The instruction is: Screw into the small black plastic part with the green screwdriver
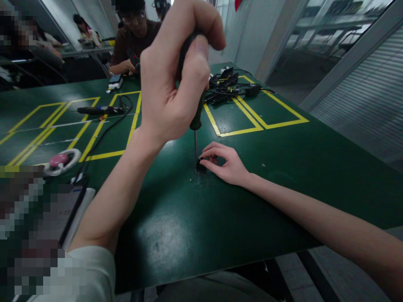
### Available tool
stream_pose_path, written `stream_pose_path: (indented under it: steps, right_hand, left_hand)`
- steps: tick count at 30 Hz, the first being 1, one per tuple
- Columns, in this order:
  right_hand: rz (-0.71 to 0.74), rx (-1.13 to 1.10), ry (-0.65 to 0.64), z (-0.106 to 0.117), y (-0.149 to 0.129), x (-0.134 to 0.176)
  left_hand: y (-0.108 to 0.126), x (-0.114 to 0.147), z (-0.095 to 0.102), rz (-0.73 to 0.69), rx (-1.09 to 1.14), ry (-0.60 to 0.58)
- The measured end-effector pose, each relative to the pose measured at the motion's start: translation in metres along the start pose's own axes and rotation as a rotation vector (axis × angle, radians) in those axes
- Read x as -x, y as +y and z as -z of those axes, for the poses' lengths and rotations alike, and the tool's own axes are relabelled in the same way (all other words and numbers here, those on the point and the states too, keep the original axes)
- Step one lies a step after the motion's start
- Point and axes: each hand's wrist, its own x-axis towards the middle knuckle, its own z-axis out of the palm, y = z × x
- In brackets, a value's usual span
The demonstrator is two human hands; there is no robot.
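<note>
Two hands are being used at the green table (236, 226). One screwdriver (196, 119) is being gripped in the left hand (168, 84), with its tip pointing down at a black part (200, 169). This small part is sitting in the middle of the table and is being pinched by the right hand (231, 167). Cables (226, 86) are lying in a far heap, to the right. A dark thing is being held by a far person (135, 37).
</note>
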Motion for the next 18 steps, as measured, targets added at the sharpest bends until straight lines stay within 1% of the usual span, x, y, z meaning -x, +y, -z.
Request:
stream_pose_path:
  steps: [2,4,12,15,18]
  right_hand:
    - [0.042,0.036,-0.005,0.0008,0.0005,-0.0001]
    - [0.059,0.049,-0.001,0.0005,0.0004,0.0]
    - [0.002,-0.021,0.009,-0.0048,0.0003,-0.0012]
    - [-0.01,-0.045,0.012,-0.0053,0.0019,-0.001]
    - [-0.021,-0.039,0.018,-0.0055,0.0035,0.0001]
  left_hand:
    - [-0.0004,-0.0003,0.0001,-0.009,-0.005,-0.022]
    - [0.0,-0.001,0.0,0.0,-0.017,-0.015]
    - [0.0023,-0.0005,-0.0003,0.009,0.004,0.014]
    - [0.0026,0.0003,0.0009,0.031,-0.003,-0.015]
    - [0.0022,0.0003,0.0015,0.005,-0.02,-0.037]
